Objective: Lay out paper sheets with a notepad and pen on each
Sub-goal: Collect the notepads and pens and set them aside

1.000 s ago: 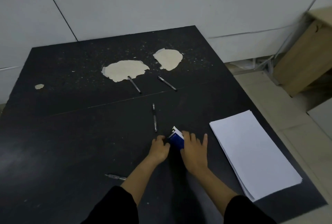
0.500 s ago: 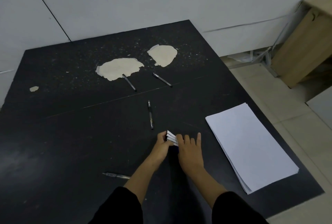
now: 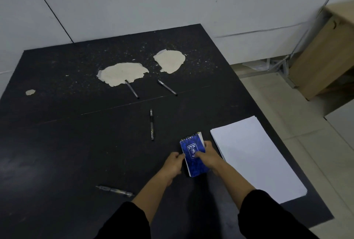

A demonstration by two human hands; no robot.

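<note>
Two hands meet over a small stack of blue spiral notepads (image 3: 193, 155) near the front of the black surface (image 3: 57, 143): the right hand (image 3: 208, 155) grips the stack with its thumb across the top cover and fingers curled round the right edge, while the left hand (image 3: 173, 164) pinches the stack's left edge with bent fingers. From the white page edges showing below the top cover, this looks like several pads held together, though how many cannot be told. The step in hand seems to be gathering or splitting the notepads; nothing is laid out yet, since the white paper sheets (image 3: 254, 158) lie as one pile just to the right of the hands, none spread across the surface. The next move probably calls for peeling single sheets off that pile and spacing them out, or parting one notepad from the stack without fanning the rest. A clear-barrelled pen (image 3: 115, 190) lies to the left of the forearms, a black pen (image 3: 151, 124) lies beyond the hands, and two more pens (image 3: 131, 89) (image 3: 167, 87) sit farther back near pale patches (image 3: 122, 73) where the top coating is chipped away. The cover print on the notepad is too small to read, the fingers beneath the stack are hidden, and the wooden cabinet (image 3: 325, 56) at far right is cut off by the frame.
</note>
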